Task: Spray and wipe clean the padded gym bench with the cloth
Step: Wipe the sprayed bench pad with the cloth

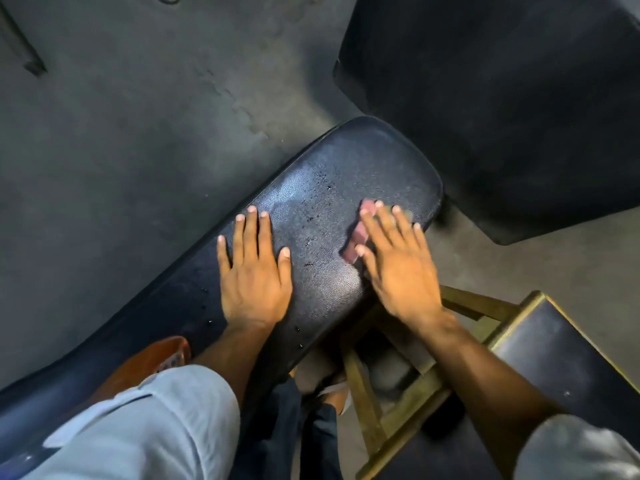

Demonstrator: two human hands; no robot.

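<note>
The black padded bench (pixel 329 174) runs from the lower left to the centre of the head view, its leather wet with droplets and a shiny streak. My left hand (pixel 254 271) lies flat on the pad with straight, spread fingers. My right hand (pixel 398 261) presses flat on a pink cloth (pixel 360 233) near the pad's right edge; most of the cloth is hidden under the palm. No spray bottle is clearly visible.
A large dark pad (pixel 502 98) fills the upper right. A second dark pad on a brass-coloured metal frame (pixel 391 403) stands at the lower right. Grey rubber floor (pixel 121 133) spreads to the left. An orange-brown object (pixel 152 358) sits by my left sleeve.
</note>
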